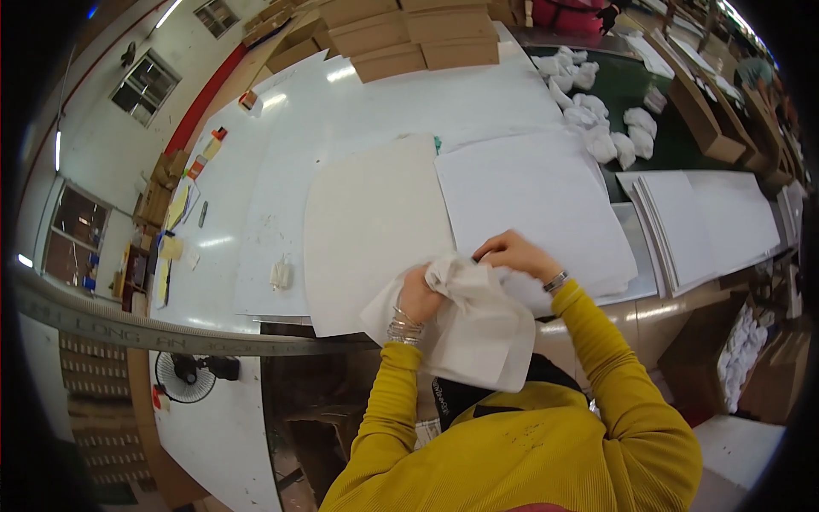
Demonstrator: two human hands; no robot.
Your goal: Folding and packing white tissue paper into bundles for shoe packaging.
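Crumpled white thin paper (pixel 486 333) is gathered into a bunched wrap, its loose sheet hanging over the table's near edge. My left hand (pixel 418 294) is closed around the bunched part. Beside it, my right hand (pixel 518 256) has its fingers curled together at the upper edge of the wrap. Something small and dark shows at those fingertips, too blurred to name. Whatever the paper may enclose is hidden. Under and beyond my hands lie a cream sheet stack (pixel 375 222) and a white sheet stack (pixel 529 192).
White crumpled paper bundles (pixel 597 128) lie on a dark green belt at the far right. Cardboard boxes (pixel 409 38) stand at the back of the white table (pixel 239 239). Folded white sheets (pixel 717 218) are stacked at right. A fan (pixel 188 375) sits lower left.
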